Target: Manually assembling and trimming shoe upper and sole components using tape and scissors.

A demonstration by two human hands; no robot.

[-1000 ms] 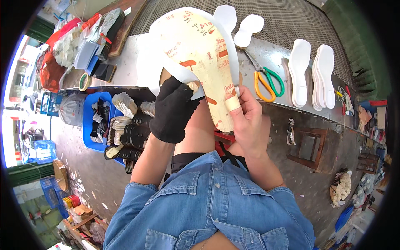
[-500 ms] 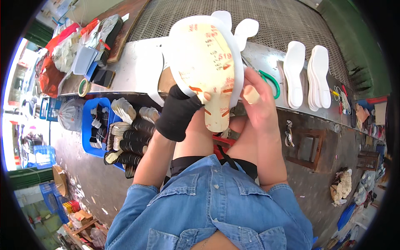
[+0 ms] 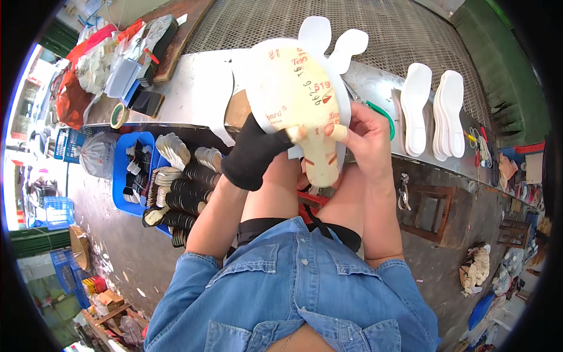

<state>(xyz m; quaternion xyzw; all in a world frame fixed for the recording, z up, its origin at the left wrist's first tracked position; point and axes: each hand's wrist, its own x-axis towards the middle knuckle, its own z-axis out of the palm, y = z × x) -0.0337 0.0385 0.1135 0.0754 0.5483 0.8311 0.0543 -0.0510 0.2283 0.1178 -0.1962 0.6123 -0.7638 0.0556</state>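
Between my hands is a cream shoe insole board [image 3: 284,88] with red and dark print, its broad end away from me and its narrow end toward my lap. White sheet material [image 3: 344,82] borders its broad part. My left hand [image 3: 258,154], in a black glove with the thumb tip out, is closed on the left edge, thumb on the printed face. On the opposite edge my right hand [image 3: 370,141] pinches the board, its thumb in a tan cover pressing the face near the narrowing. The fingers beneath are mostly hidden.
White insole shapes [image 3: 415,108] and a stack of them [image 3: 448,111] lie on the metal bench [image 3: 381,82]. Beside them is a green-handled tool [image 3: 382,117]. A tape roll [image 3: 119,115] is at the left. Below stand a blue crate [image 3: 120,193], bundled insoles [image 3: 182,196] and a wooden stool [image 3: 434,220].
My right hand has come inward from beside the board, and its thumb now presses on the face. The board has shifted slightly down and right; my left hand keeps its hold.
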